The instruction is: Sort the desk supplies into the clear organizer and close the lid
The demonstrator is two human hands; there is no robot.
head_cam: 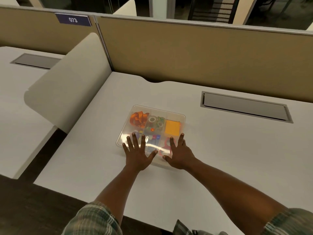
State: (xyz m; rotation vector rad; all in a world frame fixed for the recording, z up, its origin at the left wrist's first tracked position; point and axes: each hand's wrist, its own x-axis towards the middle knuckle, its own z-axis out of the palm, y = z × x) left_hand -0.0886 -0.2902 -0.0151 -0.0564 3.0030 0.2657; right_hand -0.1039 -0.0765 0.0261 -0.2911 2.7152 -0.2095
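Observation:
The clear organizer [182, 116] sits in the middle of the white desk with its transparent lid down over it. Through the lid I see an orange lanyard [138, 118] at the back left, tape rolls [155, 122] in the back middle, orange sticky notes [172, 127] at the back right, coloured clips [155, 138] and red scissors [166, 144] along the front. My left hand [138, 152] lies flat, fingers spread, on the lid's front left. My right hand [179, 152] lies flat on the front right.
The white desk [228, 158] stretches around the box. A grey cable hatch [245, 106] is set into it at the back right. A tan partition [203, 53] runs along the back, and a rounded beige divider [71, 85] stands to the left.

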